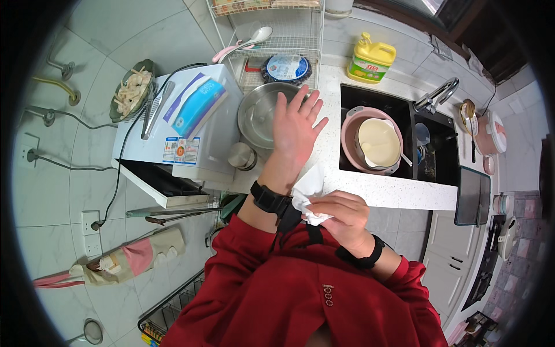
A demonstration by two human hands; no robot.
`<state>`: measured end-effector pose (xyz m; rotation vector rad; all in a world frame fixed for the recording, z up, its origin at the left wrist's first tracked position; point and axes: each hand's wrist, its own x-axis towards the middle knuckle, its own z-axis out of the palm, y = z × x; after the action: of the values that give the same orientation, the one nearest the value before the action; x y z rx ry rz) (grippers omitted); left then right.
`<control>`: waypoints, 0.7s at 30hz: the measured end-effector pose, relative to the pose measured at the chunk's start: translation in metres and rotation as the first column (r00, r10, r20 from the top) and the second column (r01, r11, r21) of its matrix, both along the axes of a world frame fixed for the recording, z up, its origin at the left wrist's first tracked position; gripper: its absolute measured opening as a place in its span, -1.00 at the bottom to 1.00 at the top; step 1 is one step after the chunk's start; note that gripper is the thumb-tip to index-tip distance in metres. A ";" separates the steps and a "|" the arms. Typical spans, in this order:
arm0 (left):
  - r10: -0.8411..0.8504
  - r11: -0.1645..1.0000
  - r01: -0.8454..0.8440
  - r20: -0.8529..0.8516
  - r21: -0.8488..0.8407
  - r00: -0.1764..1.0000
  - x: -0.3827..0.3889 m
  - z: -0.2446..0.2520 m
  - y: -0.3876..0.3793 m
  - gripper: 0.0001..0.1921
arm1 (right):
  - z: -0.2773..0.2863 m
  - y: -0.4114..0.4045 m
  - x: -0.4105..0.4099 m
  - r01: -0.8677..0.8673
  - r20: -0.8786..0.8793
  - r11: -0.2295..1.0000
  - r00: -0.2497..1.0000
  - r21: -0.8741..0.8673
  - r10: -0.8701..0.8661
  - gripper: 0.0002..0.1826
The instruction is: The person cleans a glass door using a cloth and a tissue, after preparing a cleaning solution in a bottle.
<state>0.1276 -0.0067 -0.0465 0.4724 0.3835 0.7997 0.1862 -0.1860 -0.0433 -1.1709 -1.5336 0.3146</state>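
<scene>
My left hand (297, 126) is raised with its fingers spread and nothing in it, in front of a round stainless steel basin (260, 115). A crumpled white tissue (310, 191) is pinched in my right hand (344, 217), beside the black strap on my left wrist. Both wrists wear black straps. A blue and purple pack of facial tissues (195, 106) lies on top of a white appliance (173, 126) at the left, next to metal tongs (158, 110). A metal-lidded jar (242, 156) stands by the basin.
Right of my hands, a black double sink (377, 171) holds a pink basin (349, 136) with a cream bowl (379, 143) inside. Behind it are a yellow detergent jug (370, 60) and a faucet (435, 95). A wire rack (277, 43) stands at the back. The appliance's door (186, 200) hangs ajar.
</scene>
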 end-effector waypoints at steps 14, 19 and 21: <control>-0.020 1.000 0.020 -0.002 0.001 1.000 0.009 -0.005 -0.001 -0.21 | -0.001 -0.004 0.005 -0.083 -0.004 0.991 0.997 -0.100 0.083 -0.53; -0.018 0.999 0.021 -0.115 0.031 0.993 0.008 0.000 -0.010 -0.18 | 0.000 -0.011 0.013 -0.123 -0.370 0.935 0.929 -0.332 -0.009 -0.82; -0.164 0.980 0.180 -0.175 0.083 0.971 0.006 -0.001 -0.013 -0.16 | -0.008 -0.011 0.022 -0.007 -0.548 0.891 0.791 -0.453 -0.273 -0.83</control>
<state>0.1338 -0.0198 -0.0476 0.6589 0.4539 0.6134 0.2078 -0.1966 -0.0508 -1.3475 -0.8201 0.8809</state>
